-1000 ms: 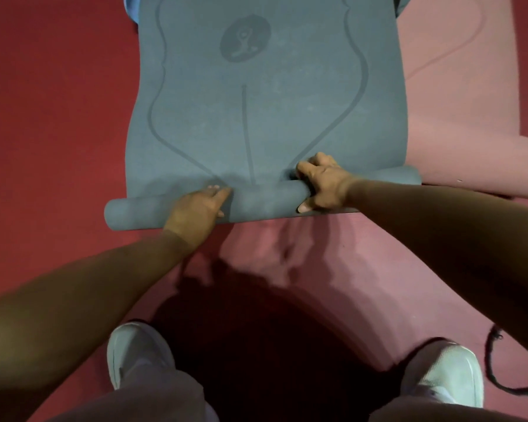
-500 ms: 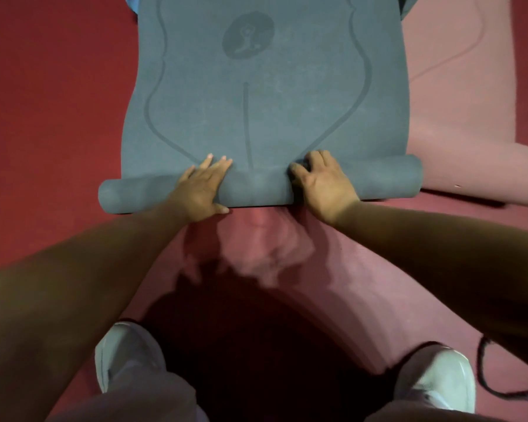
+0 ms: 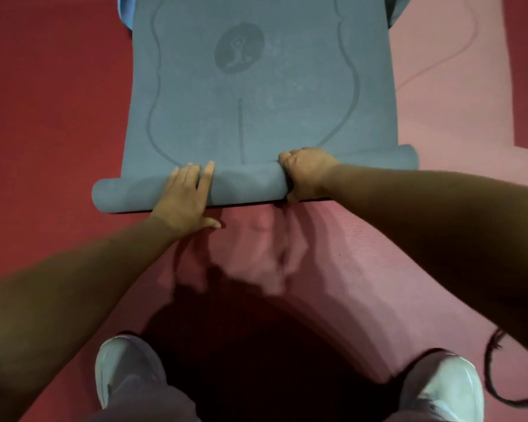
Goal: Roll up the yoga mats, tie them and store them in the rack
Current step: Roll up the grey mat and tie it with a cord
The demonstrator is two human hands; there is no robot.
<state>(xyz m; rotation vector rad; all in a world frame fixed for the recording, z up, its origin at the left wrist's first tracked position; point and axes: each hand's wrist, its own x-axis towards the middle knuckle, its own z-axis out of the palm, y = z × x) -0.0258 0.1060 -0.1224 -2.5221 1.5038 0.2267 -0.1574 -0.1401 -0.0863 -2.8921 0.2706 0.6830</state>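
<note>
A grey-blue yoga mat (image 3: 256, 117) lies flat ahead of me, its near end wound into a roll (image 3: 244, 185) that runs from left to right. My left hand (image 3: 186, 199) presses on top of the roll with straight fingers, thumb at the near side. My right hand (image 3: 305, 172) grips the roll just right of the middle, fingers curled over its top. A pink mat (image 3: 333, 269) lies beneath the grey one and reaches back to my feet.
Red floor (image 3: 49, 102) spreads to the left. More pink mat (image 3: 445, 71) lies at the right. A thin black cord (image 3: 497, 382) curls at the lower right by my right shoe (image 3: 445, 388). My left shoe (image 3: 125, 367) stands at the bottom left.
The roll has moved forward along the mat and grown a little thicker. My left hand went from a curled hold to flat fingers on top; my right hand curled over the roll again.
</note>
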